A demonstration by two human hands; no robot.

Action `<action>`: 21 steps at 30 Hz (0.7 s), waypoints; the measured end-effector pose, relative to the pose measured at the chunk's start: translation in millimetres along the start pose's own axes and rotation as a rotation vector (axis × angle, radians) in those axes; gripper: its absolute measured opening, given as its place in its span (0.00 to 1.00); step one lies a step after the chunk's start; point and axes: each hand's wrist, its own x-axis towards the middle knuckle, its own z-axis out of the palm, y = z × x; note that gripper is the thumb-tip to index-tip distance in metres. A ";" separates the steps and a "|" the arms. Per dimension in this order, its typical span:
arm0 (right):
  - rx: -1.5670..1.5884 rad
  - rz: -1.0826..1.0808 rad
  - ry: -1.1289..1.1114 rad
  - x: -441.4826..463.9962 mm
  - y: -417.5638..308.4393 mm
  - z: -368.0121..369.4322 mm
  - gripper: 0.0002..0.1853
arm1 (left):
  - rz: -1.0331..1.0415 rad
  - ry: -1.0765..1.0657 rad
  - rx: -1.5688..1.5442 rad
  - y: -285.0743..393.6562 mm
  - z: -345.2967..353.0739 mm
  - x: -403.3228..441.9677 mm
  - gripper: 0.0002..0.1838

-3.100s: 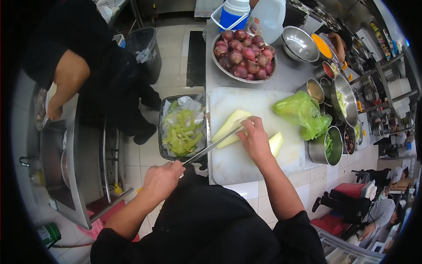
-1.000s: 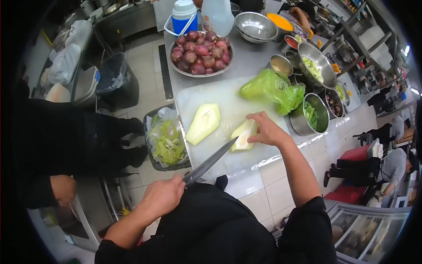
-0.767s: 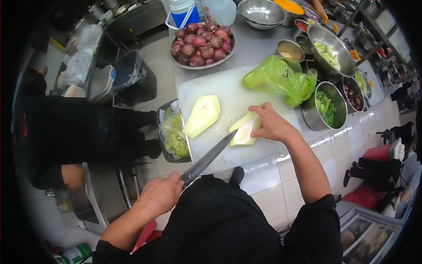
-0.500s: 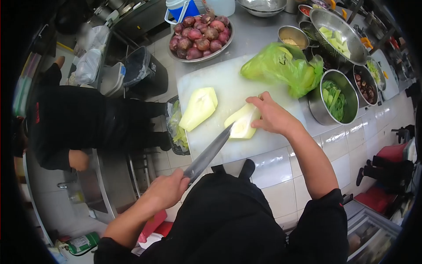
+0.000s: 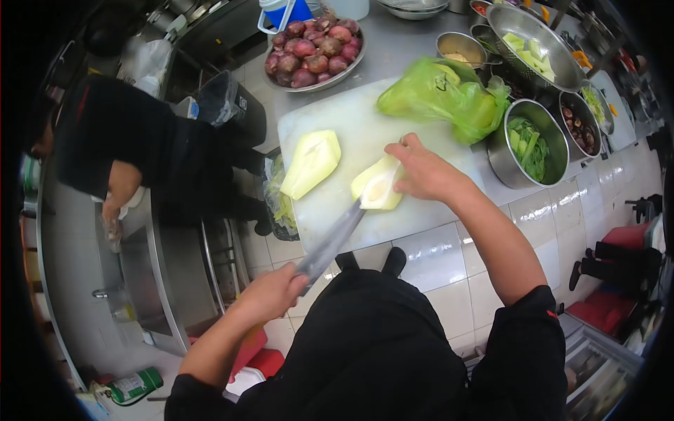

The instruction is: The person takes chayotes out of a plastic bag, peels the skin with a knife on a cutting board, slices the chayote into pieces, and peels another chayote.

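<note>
My left hand (image 5: 272, 291) is wrapped round the handle of a large knife (image 5: 330, 242). The blade points up and right, its tip at the lower left end of a pale green vegetable half (image 5: 379, 188) with its hollowed cut face showing. Fingers and thumb of my right hand (image 5: 425, 168) grip that half from its right side on the white cutting board (image 5: 358, 130). Another peeled half (image 5: 311, 163) lies apart on the board's left. Above my right hand rests a green plastic bag (image 5: 446, 95) with pale green vegetables inside.
A bowl of red onions (image 5: 316, 56) stands beyond the board. To the right are a pot of leafy greens (image 5: 528, 144), a colander (image 5: 537, 45) and a pot of dark pieces (image 5: 581, 130). A bin of peelings (image 5: 281, 203) is left of the table; a co-worker (image 5: 158, 151) stands there.
The view has shifted. My right hand moved from the left half to the smaller half, and the knife now reaches that piece. The co-worker has changed position.
</note>
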 end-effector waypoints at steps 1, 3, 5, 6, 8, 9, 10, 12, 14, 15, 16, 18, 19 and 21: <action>0.005 -0.009 -0.007 1.2 -1.0 -0.8 0.40 | -0.001 0.004 -0.025 1.9 3.4 2.9 0.20; 0.002 -0.024 0.013 2.3 -0.5 0.6 0.39 | 0.140 0.205 0.243 -23.6 8.8 12.8 0.20; -0.068 0.001 0.016 -0.1 3.5 3.2 0.38 | 0.164 0.321 0.461 -29.4 -2.5 13.6 0.19; -0.132 0.024 0.013 -1.6 4.4 7.7 0.37 | 0.171 0.364 0.525 -26.3 -13.5 12.9 0.18; -0.199 0.040 0.085 -9.9 -1.1 14.4 0.34 | 0.267 0.466 0.629 -31.1 -33.9 18.5 0.15; -0.204 0.031 0.159 -16.7 -6.4 17.5 0.32 | 0.343 0.507 0.633 -35.0 -44.2 25.0 0.14; -0.206 0.025 0.230 -20.4 -10.2 19.6 0.29 | 0.366 0.499 0.649 -36.1 -55.2 32.6 0.14; -0.258 0.055 0.221 -16.9 -16.8 19.6 0.26 | 0.427 0.539 0.668 -37.9 -74.3 44.2 0.13; -0.300 0.076 0.233 -14.0 -20.7 24.5 0.24 | 0.463 0.631 0.817 -32.2 -99.5 27.3 0.13; -0.318 0.075 0.243 -11.0 -20.6 32.4 0.23 | 0.519 0.711 0.904 -29.4 -112.6 16.8 0.12; -0.333 0.074 0.246 -11.7 -21.1 40.4 0.23 | 0.533 0.728 0.936 -23.0 -122.1 9.1 0.12; -0.298 0.084 0.281 -11.9 -26.0 47.6 0.23 | 0.570 0.762 1.005 -28.2 -132.9 17.3 0.11; -0.282 0.079 0.309 -7.7 -30.1 47.5 0.23 | 0.589 0.781 0.993 -29.6 -135.2 15.6 0.11; -0.286 0.102 0.245 -4.9 -38.4 45.2 0.23 | 0.648 0.816 0.978 -23.3 -143.3 9.7 0.11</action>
